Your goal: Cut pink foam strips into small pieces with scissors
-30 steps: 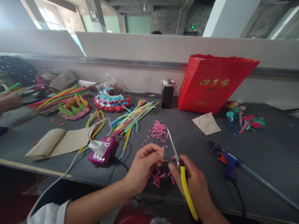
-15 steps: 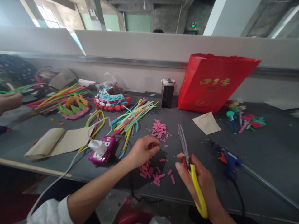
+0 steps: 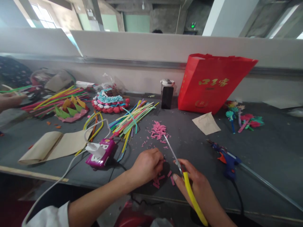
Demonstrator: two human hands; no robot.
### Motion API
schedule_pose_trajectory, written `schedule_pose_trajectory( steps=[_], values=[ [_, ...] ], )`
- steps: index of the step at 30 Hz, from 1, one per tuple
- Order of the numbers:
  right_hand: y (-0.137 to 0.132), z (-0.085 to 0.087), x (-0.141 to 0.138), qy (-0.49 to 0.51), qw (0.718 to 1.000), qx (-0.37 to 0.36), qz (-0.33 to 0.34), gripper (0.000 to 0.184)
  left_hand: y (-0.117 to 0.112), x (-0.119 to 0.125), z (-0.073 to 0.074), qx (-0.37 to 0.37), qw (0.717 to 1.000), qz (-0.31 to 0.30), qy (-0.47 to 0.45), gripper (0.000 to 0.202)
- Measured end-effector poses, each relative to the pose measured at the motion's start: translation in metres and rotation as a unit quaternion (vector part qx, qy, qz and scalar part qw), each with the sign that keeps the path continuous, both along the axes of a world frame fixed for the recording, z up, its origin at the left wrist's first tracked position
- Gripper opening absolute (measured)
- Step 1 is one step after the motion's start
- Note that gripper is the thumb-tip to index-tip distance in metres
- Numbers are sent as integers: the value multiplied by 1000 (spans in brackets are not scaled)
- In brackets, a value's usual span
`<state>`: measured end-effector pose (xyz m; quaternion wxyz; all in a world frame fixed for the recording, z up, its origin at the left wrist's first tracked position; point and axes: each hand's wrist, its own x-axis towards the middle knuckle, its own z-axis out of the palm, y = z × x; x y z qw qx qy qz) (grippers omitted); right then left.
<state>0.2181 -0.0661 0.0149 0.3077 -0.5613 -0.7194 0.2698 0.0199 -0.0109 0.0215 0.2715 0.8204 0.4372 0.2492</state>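
Observation:
My right hand (image 3: 195, 179) is wrapped around a pair of yellow-handled scissors (image 3: 193, 195). Their blades point up and left, with the tip near a heap of small pink pieces (image 3: 158, 129). Just left of the scissors, my left hand (image 3: 148, 165) is low over the table, its fingers curled together. A pink bit shows by its fingertips, but what they hold is hidden. Under and beside that hand lie more short pink strips (image 3: 161, 177), partly covered by it.
Behind the heap lies a bundle of coloured strips (image 3: 132, 118). A purple power strip (image 3: 101, 154) with a white plug sits left. To the right are a blue glue gun (image 3: 228, 162) and brown paper (image 3: 206, 123). A red bag (image 3: 213, 85) and bottle (image 3: 167, 82) stand behind. Another person's hand (image 3: 10, 101) is far left.
My left hand has moved down and slightly right, over the loose pink strips, its fingers curling in. The scissors have swung, and their tip now points further left toward the pink heap.

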Motion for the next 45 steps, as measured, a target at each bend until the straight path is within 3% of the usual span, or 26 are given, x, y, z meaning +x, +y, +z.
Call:
schedule_pose_trajectory(
  steps=[3, 4, 6, 8, 10, 14, 18, 23, 30, 45],
  values=[
    [-1, 0, -4, 11, 999, 6, -36, 28, 3, -3, 13, -75, 989, 54, -117, 15],
    [-1, 0, -5, 11, 999, 15, -43, 28, 4, -3, 18, -148, 962, 79, -215, 14],
    [-1, 0, -7, 5, 998, 30, -56, 26, 4, -3, 26, -270, 873, 111, -390, 12],
    [0, -1, -9, -3, 997, 37, -62, 26, 3, -3, 30, -342, 793, 117, -490, 12],
    [1, -2, -11, -15, 997, 39, -63, 31, -1, -1, 34, -376, 752, 108, -531, 11],
    [4, -3, -19, -48, 996, 52, -46, 37, -8, 1, 40, -396, 707, 85, -579, 10],
    [2, -4, -25, -41, 996, 71, -20, 36, -12, 2, 42, -400, 693, 79, -595, 11],
    [0, -4, -25, -44, 995, 93, -8, 33, -16, 5, 40, -397, 699, 103, -586, 12],
    [0, 5, -26, -41, 996, 81, -1, 28, -18, 7, 41, -377, 714, 121, -578, 15],
    [-5, -3, -30, 5, 1000, 13, -7, 17, -21, 9, 41, -377, 702, 121, -593, 16]
  ],
)
